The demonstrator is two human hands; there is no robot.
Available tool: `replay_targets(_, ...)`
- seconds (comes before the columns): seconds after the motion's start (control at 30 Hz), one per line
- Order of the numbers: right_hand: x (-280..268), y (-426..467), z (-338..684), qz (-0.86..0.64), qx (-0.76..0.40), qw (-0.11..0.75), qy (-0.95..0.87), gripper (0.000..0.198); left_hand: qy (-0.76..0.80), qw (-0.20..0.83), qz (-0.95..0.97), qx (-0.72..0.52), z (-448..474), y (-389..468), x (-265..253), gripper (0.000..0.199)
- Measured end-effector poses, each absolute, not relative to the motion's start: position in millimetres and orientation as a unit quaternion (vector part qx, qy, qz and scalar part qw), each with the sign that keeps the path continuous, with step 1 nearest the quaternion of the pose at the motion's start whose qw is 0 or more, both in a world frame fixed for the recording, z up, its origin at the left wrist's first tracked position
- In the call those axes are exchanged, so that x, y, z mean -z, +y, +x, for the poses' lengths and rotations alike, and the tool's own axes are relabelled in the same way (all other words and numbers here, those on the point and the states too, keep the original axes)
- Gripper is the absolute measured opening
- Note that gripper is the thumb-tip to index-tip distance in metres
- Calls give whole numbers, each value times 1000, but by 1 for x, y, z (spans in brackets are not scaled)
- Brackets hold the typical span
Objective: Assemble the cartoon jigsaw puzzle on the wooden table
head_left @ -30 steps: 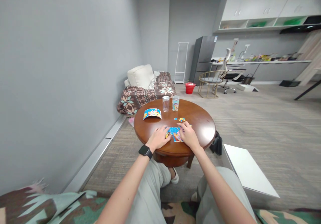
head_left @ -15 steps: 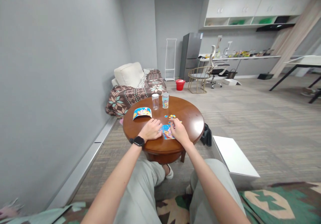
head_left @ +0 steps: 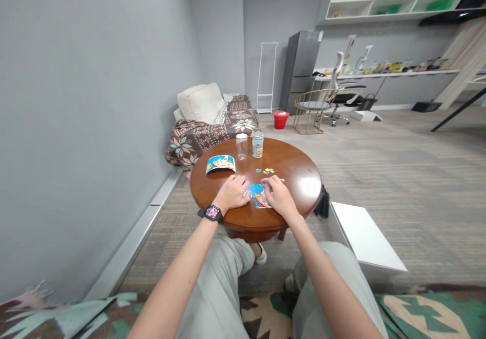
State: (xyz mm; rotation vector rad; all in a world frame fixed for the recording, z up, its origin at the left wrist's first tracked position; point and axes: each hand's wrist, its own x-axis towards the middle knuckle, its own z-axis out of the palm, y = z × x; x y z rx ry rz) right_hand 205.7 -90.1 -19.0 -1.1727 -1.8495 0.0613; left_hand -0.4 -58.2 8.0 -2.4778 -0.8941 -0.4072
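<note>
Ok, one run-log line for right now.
left hand: at left edge of puzzle | right hand: over its right side | loose pieces: beyond puzzle | printed jar: upright

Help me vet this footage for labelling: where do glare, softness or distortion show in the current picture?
Head view: a bright glare patch whitens the right side of the round wooden table; head view: loose jigsaw pieces look small and soft, their outlines hard to read; head view: distant kitchen-counter clutter blurs together; head view: wide-angle stretching seems to lengthen the forearms toward the bottom edge.
</note>
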Motion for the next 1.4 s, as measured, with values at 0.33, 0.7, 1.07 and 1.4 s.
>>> replay_targets(0.33, 22, -88, 208, -497, -50, 453, -739, 11, -324, 250, -901, 147, 0, -64, -7, 22)
replay_targets(0.7, 22, -89, 207, -482, -55, 458, -745, 18, -487, -63, -816, 305, 1, -85, 6, 7)
replay_targets(1.07, 15, -94, 205, -439, -73, 473, -760, 25, -435, -369, -730, 375, -13, -81, 4, 23)
replay_targets(1.4, 14, -96, 207, -462, -61, 429, -773, 15, -445, -374, -697, 420, -17, -75, 14, 24)
